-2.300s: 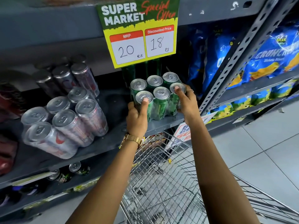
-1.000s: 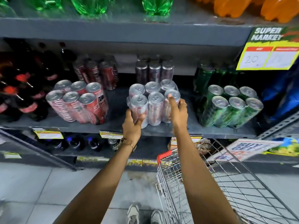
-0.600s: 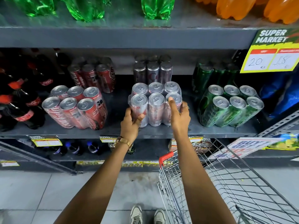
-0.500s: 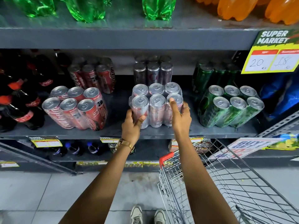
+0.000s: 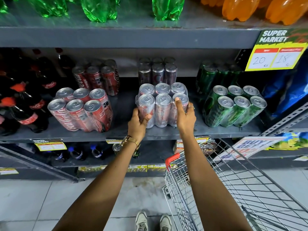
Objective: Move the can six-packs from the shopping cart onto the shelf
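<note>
The silver six-pack (image 5: 162, 105) stands upright on the middle shelf (image 5: 183, 132), between the red six-pack (image 5: 81, 110) and the green six-pack (image 5: 235, 109). The left hand (image 5: 138, 124) is wrapped on its lower left corner; the right hand (image 5: 185, 116) is pressed to its right side, forefinger up on a can top. The pack's three-can rows run left to right between the hands, equally near both. In the visible part of the shopping cart (image 5: 233, 189), no packs show.

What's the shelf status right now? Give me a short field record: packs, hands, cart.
held pack: silver six-pack, standing on the middle shelf
left hand: gripping the pack's left side
right hand: on its right side, a finger on a can top
left neighbour: red six-pack
right neighbour: green six-pack
shopping cart: no packs visible inside
</note>
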Tool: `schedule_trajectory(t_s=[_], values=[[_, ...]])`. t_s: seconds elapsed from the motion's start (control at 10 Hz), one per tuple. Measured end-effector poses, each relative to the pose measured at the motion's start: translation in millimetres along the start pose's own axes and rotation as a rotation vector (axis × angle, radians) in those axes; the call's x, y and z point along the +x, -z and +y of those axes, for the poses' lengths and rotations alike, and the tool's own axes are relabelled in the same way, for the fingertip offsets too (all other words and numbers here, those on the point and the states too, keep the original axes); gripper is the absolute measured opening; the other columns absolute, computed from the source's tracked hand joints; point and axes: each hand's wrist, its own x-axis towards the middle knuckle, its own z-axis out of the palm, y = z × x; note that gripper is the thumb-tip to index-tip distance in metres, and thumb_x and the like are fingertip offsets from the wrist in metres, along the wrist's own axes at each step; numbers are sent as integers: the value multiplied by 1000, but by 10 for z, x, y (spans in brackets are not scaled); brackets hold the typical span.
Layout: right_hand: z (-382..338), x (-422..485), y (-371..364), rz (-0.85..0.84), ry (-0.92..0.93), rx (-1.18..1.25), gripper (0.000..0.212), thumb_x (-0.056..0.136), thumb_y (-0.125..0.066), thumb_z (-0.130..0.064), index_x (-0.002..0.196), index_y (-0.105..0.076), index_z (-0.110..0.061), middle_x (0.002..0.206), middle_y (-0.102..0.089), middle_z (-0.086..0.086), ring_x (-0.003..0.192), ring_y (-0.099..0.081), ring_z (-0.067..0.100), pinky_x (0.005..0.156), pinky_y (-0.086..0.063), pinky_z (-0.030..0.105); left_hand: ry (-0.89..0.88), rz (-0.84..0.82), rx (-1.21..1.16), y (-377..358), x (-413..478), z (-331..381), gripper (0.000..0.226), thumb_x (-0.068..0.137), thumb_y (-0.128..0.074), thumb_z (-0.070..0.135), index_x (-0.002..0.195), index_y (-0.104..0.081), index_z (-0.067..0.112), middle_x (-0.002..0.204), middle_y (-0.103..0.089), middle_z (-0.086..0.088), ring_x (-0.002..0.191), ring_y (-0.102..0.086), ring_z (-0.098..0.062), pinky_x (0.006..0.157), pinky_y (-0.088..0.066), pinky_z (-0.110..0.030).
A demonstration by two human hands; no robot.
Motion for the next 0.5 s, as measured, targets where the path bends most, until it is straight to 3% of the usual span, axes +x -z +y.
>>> schedule_trajectory(t_s=[0.1, 0.2, 0.3, 0.4, 0.5], values=[[-31, -3, 11, -27, -23, -27, 50, 88, -58, -53, 124, -57, -18, 125, -64, 4, 120, -57, 25, 100, -41, 34, -28, -17, 28, -1, -20, 15, 56, 90, -59, 30, 136, -39, 7, 129, -63, -15, 117, -60, -31, 98, -49, -40], [-158, -84, 34, -52, -21, -103, 64, 92, -53, -50, 138, -47, -5, 143, -53, 15, 133, -48, 30, 112, -36, 42, -68, -12, 127, 36, -90, 47, 70, 91, -55, 35, 147, -24, 5, 147, -44, -18, 133, -45, -33, 108, -39, -40], [-437, -337, 185, 3, 140, -178, 63, 98, -48, -42, 144, -41, 0, 149, -46, 18, 138, -43, 30, 114, -33, 40, -293, 67, 248, 150, -275, 159, 88, 88, -48, 50, 151, -6, 5, 160, -13, -17, 149, -13, -29, 118, -15, -38], [-796, -915, 305, -50, 429, -45, 37, 97, -52, -37, 120, -65, -12, 118, -69, 6, 109, -64, 17, 98, -51, 42, -693, 91, 410, 379, -498, 389, 84, 87, -38, 56, 150, -13, 6, 159, -12, -22, 149, -9, -32, 120, -10, -35], [-1333, -1272, 721, -288, 681, 364, 27, 97, -53, -40, 105, -74, -24, 100, -77, -2, 94, -72, 14, 77, -60, 37, -1212, 87, 588, 654, -549, 781, 67, 91, -52, 39, 143, -25, 5, 151, -28, -25, 144, -19, -39, 119, -22, -50]])
